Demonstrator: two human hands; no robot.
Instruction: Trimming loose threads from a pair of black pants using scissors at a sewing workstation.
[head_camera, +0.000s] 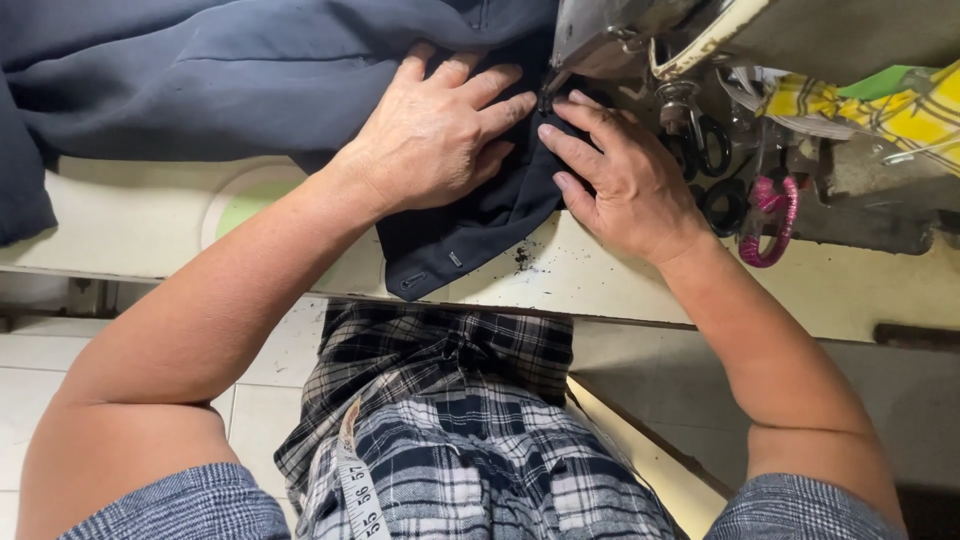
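Standing right behind the person here. Nearest to the camera there's a tape measure hanging down over a plaid shirt, then the edge of the cream sewing table, a bit scuffed with dark specks on it.

On the table both hands are pressed flat on a dark navy garment. The left hand lies palm down, fingers spread, holding the cloth to the table and gripping nothing. The right hand is also flat and open, fingers fairly close together, its tips meeting the left's just in front of the sewing machine. A corner of the cloth with a small button and a buttonhole hangs toward the table's near edge, and the bulk of the garment is piled up to the far left.

From what I can see, doing this bit well is about even pressure — let the fingertips steer the fabric, don't drag it. I'd keep both sets of tips well shy of the needle spot, which I can't actually make out behind the fingers. The heavy pile on the left looks like it could tug the seam sideways, so the left palm should take that weight.

Further back to the right — black-handled scissors, a pink-wrapped loop, and yellow checked cloth.
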